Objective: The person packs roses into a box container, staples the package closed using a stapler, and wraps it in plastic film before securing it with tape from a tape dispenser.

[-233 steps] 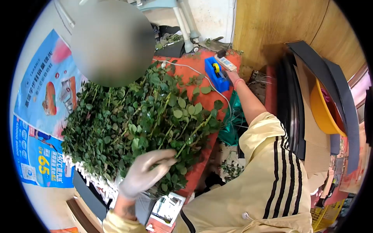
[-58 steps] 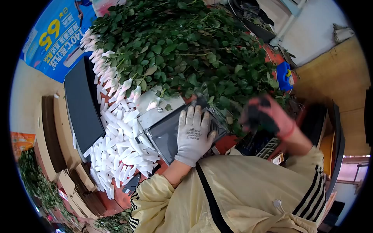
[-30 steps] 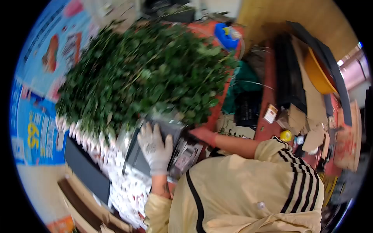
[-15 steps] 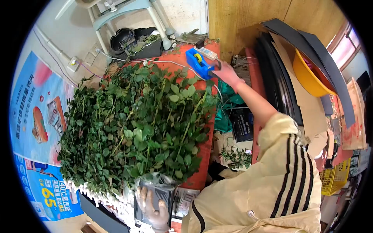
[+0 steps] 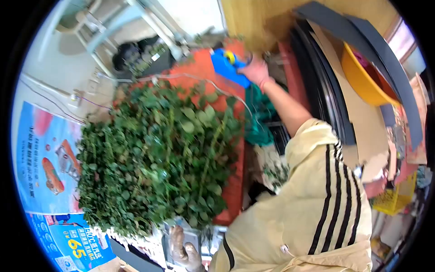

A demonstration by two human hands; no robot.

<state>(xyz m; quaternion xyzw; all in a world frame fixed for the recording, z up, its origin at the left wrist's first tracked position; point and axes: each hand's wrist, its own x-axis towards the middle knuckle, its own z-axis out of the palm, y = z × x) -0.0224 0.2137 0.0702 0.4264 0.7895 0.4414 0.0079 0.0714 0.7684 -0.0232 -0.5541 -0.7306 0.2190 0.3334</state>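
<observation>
My right hand [image 5: 254,72], in a pinkish covering, is at the near end of a blue tape dispenser [image 5: 231,72] with a yellow roll in it. Its fingers are pinched together; what lies between them is too blurred to make out. At the bottom my left hand [image 5: 185,250], in a soiled pale glove, rests with its fingers laid out on a dark, clear-edged wrapped piece [image 5: 197,238] at the near end of the leafy stems. A wide pile of green leafy stems [image 5: 158,158] covers much of the red table [image 5: 199,68].
A white cord [image 5: 199,78] runs across the table behind the stems. Green plastic [image 5: 258,122] hangs at the table's right side. Dark sheets [image 5: 319,81], cardboard [image 5: 362,131] and a yellow basin [image 5: 362,77] stand to the right. A chair frame [image 5: 118,27] is at back left.
The view has shifted and blurred a little. My right hand stays at the tape dispenser, its fingers slightly nearer to it. My left hand remains on the dark wrapped piece.
</observation>
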